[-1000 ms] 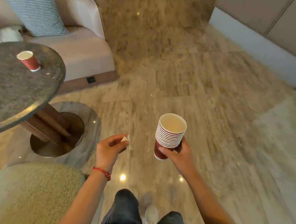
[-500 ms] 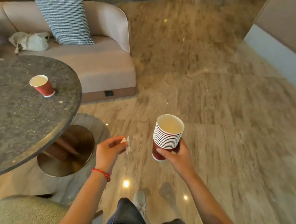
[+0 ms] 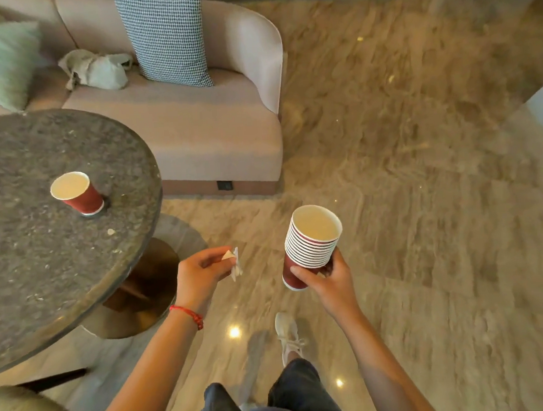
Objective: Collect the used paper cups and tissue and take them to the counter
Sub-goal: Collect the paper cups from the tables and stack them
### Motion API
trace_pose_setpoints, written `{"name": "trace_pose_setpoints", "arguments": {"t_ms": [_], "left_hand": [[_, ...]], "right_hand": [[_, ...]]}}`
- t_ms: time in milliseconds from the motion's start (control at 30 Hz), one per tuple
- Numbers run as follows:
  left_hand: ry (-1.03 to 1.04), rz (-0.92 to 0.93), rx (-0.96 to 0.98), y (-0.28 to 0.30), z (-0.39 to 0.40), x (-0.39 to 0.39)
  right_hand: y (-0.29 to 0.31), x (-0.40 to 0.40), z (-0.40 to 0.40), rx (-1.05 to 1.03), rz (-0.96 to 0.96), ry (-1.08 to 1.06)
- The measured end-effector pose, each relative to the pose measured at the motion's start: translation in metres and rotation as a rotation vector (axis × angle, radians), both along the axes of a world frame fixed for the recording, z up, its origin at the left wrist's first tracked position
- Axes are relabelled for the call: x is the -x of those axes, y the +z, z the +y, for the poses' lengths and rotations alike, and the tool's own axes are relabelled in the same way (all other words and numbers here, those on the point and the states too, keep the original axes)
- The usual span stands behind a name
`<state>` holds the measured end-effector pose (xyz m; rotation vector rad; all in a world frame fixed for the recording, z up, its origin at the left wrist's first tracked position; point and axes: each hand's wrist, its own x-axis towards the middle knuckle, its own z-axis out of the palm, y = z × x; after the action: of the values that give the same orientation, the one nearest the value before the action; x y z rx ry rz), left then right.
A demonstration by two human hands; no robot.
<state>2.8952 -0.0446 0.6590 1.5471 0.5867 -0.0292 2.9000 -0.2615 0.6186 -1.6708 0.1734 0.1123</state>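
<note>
r hand [image 3: 327,276] grips cup stack [image 3: 310,239], l hand [image 3: 201,273] pinches tissue [image 3: 234,263]

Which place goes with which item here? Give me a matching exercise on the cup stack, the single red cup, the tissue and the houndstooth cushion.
Things:
1. stack of paper cups
2. single red paper cup
3. tissue
4. houndstooth cushion

Places:
A. leaning on the sofa
B. pinched in the left hand
C. standing on the round stone table
D. held in the right hand

Pairs: 1-D, 2-C, 3-B, 4-A
</note>
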Motion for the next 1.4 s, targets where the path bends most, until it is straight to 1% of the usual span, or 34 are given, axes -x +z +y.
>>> {"name": "trace_pose_setpoints", "arguments": {"t_ms": [267,367,500,700,833,967,1067,1200,1400], "left_hand": [[0.224,-0.008,0.008,0.001,-0.006,-0.091],[0.311,-0.004,0.016,0.003,-0.004,-0.108],[0.434,0.004,0.024,0.004,0.013,-0.11],[0.66,0.001,0.039,0.006,0.059,-0.098],[0.797,-0.024,0.008,0.006,0.095,-0.089],[0.934,-0.04,0.019,0.004,0.139,-0.081],[0.985,-0.034,-0.008,0.002,0.174,-0.079],[1.012,-0.035,-0.026,-0.003,0.21,-0.079],[1.065,-0.024,0.031,-0.008,0.231,-0.079]], "right_hand": [[0.009,-0.147,-0.006,0.006,-0.013,0.23],[0.012,-0.186,0.003,0.0,-0.005,0.326],[0.011,-0.218,0.031,-0.001,0.0,0.451],[0.007,-0.245,0.103,-0.02,0.034,0.681],[0.009,-0.253,0.162,-0.019,0.025,0.83],[0.012,-0.259,0.22,-0.038,0.024,0.924],[0.015,-0.267,0.26,-0.014,0.014,0.998],[0.022,-0.276,0.306,-0.009,-0.013,1.043],[0.028,-0.282,0.363,-0.015,-0.002,1.15]]}}
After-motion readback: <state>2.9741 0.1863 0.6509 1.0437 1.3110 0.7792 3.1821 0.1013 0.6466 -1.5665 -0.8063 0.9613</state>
